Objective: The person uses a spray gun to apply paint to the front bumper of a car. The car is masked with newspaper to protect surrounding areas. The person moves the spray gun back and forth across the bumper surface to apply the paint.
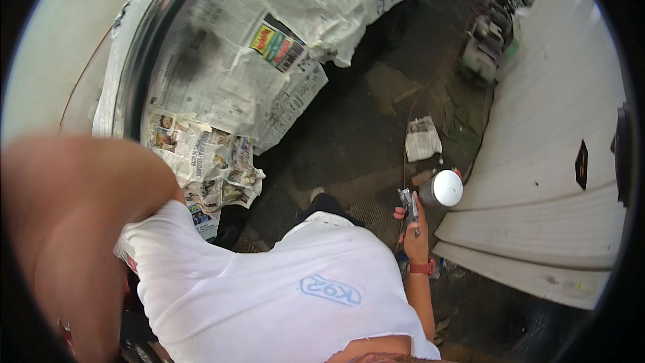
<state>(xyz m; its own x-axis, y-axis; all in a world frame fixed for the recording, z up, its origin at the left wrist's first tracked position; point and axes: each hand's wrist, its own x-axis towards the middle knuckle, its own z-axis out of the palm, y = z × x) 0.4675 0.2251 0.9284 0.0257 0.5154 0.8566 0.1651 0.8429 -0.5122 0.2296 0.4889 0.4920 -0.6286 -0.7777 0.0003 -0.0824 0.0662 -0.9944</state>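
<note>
My right hand, with a red band at its wrist, is closed round a metal paint spray gun. A grey cup with a white round lid sits beside the gun's body and appears attached to it. My left arm is raised and bent at the far left, smeared by motion; its hand lies outside the picture. Ahead and left of me, sheets of newspaper cover the side of a car, below a dark curved window edge.
A pale wall of panels runs along the right, close to the spray gun. Toward the back stands a dusty air compressor, with dark green cloth on the floor nearby. A loose newspaper sheet lies beside a thin hose.
</note>
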